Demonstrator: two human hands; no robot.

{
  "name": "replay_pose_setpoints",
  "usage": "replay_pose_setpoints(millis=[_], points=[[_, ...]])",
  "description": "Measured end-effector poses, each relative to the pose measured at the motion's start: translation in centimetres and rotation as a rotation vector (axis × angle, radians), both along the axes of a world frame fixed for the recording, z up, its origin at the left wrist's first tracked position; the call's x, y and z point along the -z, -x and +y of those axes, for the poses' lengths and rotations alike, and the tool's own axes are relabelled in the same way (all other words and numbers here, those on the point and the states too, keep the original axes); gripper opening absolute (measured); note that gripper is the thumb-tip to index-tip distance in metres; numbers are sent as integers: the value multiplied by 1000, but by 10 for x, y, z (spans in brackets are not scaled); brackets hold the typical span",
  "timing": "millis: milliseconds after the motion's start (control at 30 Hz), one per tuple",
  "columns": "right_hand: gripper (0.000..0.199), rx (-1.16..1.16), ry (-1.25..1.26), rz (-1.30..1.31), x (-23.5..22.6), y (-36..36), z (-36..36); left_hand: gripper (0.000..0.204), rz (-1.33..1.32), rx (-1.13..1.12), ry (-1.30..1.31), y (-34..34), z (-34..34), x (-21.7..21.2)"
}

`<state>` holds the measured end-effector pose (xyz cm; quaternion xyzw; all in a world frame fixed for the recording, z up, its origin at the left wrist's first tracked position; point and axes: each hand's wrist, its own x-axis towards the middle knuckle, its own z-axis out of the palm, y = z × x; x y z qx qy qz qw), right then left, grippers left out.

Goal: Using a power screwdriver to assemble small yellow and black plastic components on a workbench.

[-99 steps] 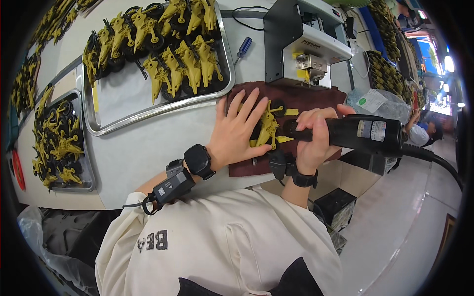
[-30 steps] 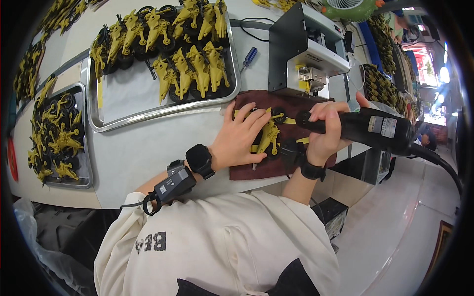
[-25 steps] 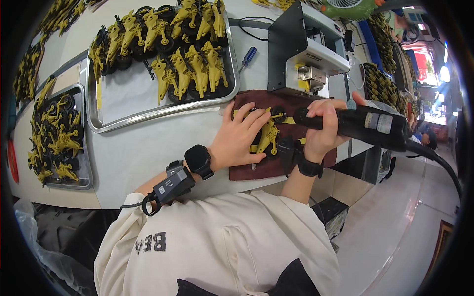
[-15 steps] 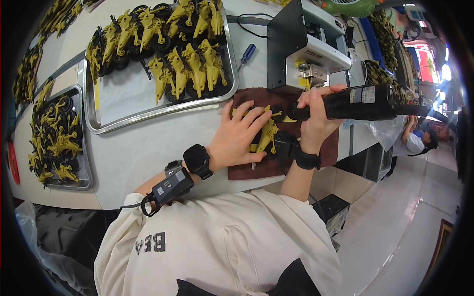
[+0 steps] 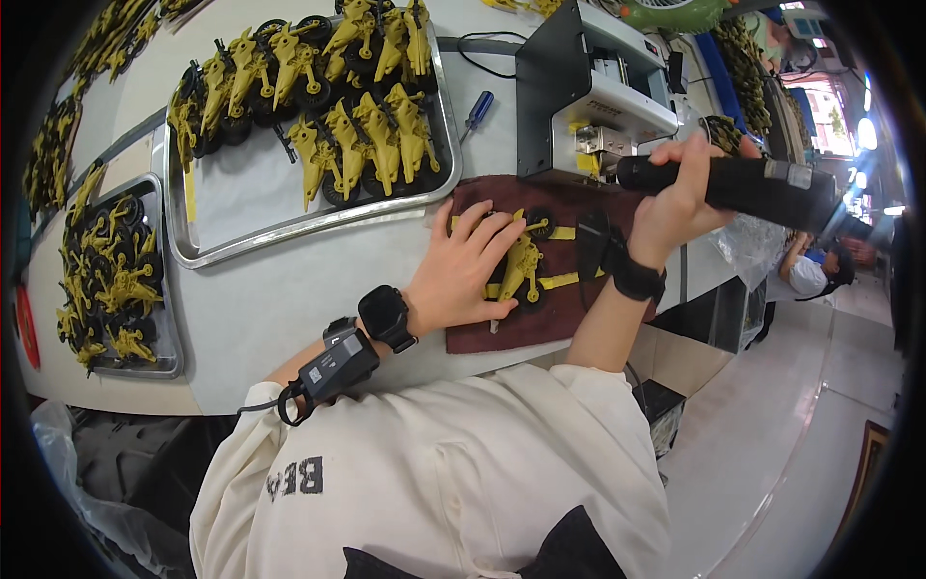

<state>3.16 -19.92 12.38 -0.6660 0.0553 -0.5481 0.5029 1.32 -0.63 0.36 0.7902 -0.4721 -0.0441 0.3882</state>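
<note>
Under my left hand [image 5: 465, 268] lies a yellow toy motorcycle [image 5: 524, 262] with black wheels, on a dark red cloth [image 5: 598, 307]. My spread fingers and thumb hold it against the cloth, hiding its left part. In my right hand [image 5: 675, 217] is a black electric screwdriver [image 5: 757, 185], fingers wrapped around its body. It is raised to the right of the toy and apart from it, its narrower end near the metal fitting [image 5: 603, 142] of a grey-and-white machine [image 5: 627, 92]. Yellow strips [image 5: 569, 280] show on the cloth beside the toy.
A large metal tray [image 5: 309, 243] at the upper left bears rows of yellow toy motorcycles. A smaller tray [image 5: 172, 338] at far left is heaped with more. A blue-handled screwdriver [image 5: 479, 108] lies between the large tray and the machine. At right, another person [image 5: 805, 275] is visible.
My right hand has moved right and slightly up with the electric screwdriver, away from the toy motorcycle, uncovering its wheel and the yellow strips. My left hand stays on the toy.
</note>
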Motion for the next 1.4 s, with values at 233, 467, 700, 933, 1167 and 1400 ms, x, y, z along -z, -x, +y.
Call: replay_pose_setpoints(millis=[233,467,700,933,1167,1400], points=[[60,-350,-231,59,35,87,53,88,7,-16,28,0,0,7],[97,-211,-250,2,41,115,63,88,-11,-19,36,1,0,7],[97,-95,-220,59,57,110,60,89,-22,-12,15,1,0,5],[95,-169,-255,-60,48,111,63,88,3,-11,20,0,0,5],[89,-71,-190,47,62,108,62,89,-8,-3,-2,1,0,5],[81,-82,-171,110,65,105,66,90,-10,-3,-34,-1,0,4]])
